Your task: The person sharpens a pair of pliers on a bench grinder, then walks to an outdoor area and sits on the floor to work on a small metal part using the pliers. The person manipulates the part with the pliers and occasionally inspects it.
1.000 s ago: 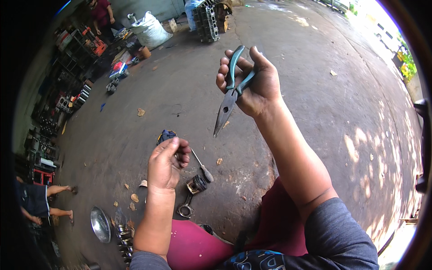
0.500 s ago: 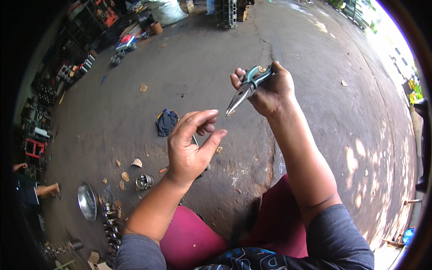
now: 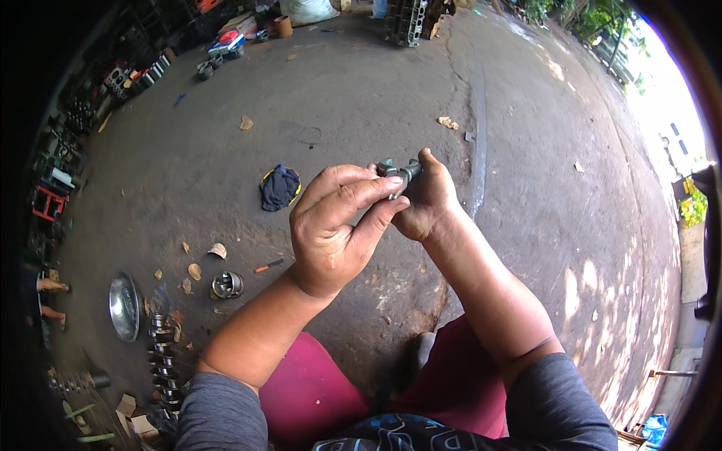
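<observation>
Needle-nose pliers (image 3: 408, 172) with green handles sit in my right hand (image 3: 430, 201), fingers curled round the grips and the jaws tilted toward me. My left hand (image 3: 327, 237) reaches across from the left. Its thumb and index finger pinch together at the jaws, covering part of them. Whether anything small is between the jaw tips is hidden. Both hands are raised above the dark ground, in front of my knees.
On the ground to the left lie a piston (image 3: 227, 285), a screwdriver-like tool (image 3: 268, 265), a metal bowl (image 3: 125, 307), a crankshaft (image 3: 163, 361) and a dark cloth bundle (image 3: 280, 188). An engine block (image 3: 406, 22) stands far ahead. Another person's legs (image 3: 53, 286) show at far left.
My left hand has moved right and its fingertips have closed in on the pliers' jaws. My right hand has come lower and nearer, turning the pliers. The view has shifted slightly.
</observation>
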A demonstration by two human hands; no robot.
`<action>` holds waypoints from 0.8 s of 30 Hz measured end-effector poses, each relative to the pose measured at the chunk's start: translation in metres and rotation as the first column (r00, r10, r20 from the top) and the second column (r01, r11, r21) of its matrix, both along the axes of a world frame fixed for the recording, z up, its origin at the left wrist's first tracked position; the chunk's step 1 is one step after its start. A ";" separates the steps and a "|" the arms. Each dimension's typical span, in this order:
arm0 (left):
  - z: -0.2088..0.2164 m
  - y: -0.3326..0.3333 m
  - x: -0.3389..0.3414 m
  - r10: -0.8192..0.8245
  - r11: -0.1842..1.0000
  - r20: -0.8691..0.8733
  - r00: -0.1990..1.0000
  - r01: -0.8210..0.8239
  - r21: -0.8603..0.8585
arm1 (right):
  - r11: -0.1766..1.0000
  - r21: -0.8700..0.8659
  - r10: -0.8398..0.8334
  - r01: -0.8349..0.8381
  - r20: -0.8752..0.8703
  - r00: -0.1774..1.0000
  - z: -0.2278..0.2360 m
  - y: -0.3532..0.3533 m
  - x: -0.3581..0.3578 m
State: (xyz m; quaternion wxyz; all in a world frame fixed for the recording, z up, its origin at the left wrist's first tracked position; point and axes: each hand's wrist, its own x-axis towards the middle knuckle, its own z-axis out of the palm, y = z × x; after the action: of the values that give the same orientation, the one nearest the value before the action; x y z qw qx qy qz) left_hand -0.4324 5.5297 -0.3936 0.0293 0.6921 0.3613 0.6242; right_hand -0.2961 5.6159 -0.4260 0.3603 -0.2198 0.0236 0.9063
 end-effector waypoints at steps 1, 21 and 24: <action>0.001 0.001 0.000 -0.003 1.000 0.014 1.000 0.003 -0.002 | 1.000 0.007 -0.005 0.005 0.057 0.998 0.001 -0.002 -0.002; 0.000 0.003 0.007 -0.113 0.990 0.096 0.989 0.120 -0.067 | 0.988 0.061 -0.145 0.139 0.093 0.985 -0.003 0.009 0.012; 0.001 0.002 0.003 -0.251 0.949 0.115 0.961 0.268 -0.164 | 0.965 0.213 -0.190 0.156 0.151 0.970 0.003 0.015 0.019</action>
State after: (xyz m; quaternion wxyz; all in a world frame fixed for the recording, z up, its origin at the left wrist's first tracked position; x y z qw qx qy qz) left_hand -0.4298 5.5315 -0.3926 0.1895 0.6986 0.3196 0.6115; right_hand -0.2770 5.6307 -0.4229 0.4591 -0.2561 -0.0788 0.8470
